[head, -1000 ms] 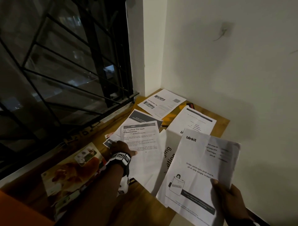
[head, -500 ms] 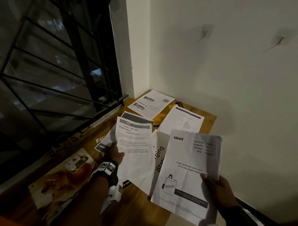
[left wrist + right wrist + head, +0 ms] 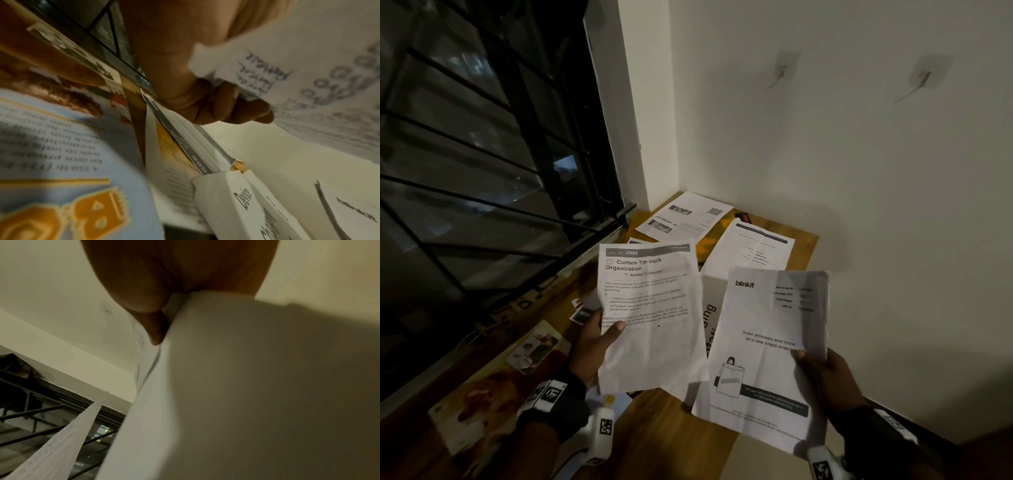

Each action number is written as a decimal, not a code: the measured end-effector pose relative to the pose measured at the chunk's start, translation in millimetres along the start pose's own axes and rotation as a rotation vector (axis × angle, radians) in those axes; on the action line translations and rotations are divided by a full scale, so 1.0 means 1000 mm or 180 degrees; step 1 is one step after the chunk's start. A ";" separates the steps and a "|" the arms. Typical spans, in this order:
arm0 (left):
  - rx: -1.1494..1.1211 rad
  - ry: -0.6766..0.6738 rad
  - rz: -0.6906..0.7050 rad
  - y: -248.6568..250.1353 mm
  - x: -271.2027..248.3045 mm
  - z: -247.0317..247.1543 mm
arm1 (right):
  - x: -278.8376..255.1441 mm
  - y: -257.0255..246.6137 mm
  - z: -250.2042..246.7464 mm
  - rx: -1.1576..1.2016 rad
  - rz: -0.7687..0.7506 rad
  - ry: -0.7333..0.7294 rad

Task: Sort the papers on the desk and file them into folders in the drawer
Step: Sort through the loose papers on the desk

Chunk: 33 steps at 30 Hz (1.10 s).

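My left hand pinches the left edge of a white sheet headed "Curtain Tie-back Organization" and holds it up above the wooden desk. In the left wrist view its fingers curl under that sheet's underside. My right hand grips the right edge of a "blinkit" printout, also lifted; its thumb presses on the paper. More white sheets lie at the desk's far corner. No folder or drawer is in view.
A barred window runs along the desk's left side, and a white wall closes the back and right. Colourful leaflets lie on the desk's near left. A large sheet with bold lettering lies under the two raised papers.
My left hand has lifted the Curtain Tie-back sheet off the pile and raised it toward me. The right hand keeps holding the blinkit printout, which is now alongside it.
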<state>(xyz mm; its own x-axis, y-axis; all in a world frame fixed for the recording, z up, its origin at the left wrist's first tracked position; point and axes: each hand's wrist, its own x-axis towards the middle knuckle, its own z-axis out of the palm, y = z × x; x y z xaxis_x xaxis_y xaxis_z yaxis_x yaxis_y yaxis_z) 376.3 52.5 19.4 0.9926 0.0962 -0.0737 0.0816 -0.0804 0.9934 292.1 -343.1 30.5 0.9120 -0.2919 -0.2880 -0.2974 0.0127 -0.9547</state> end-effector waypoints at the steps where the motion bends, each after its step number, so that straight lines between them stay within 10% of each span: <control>1: -0.0032 -0.0111 0.0001 0.002 -0.004 0.004 | 0.000 0.001 0.002 0.0022 -0.0007 -0.0011; 17: 0.0118 -0.1011 -0.0289 -0.008 -0.036 0.058 | -0.016 -0.010 0.047 0.0359 -0.0258 -0.0679; 33: -0.0618 -0.0170 0.0478 0.040 -0.068 0.033 | -0.006 -0.055 0.094 -0.0272 -0.0808 -0.1273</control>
<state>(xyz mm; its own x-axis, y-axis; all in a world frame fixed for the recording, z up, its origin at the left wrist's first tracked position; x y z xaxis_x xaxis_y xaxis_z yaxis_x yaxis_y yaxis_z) 315.4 9.8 61.2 0.9961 0.0445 0.0765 -0.0807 0.1027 0.9914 329.2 -252.4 78.0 0.9909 0.1154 -0.0690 -0.0581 -0.0951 -0.9938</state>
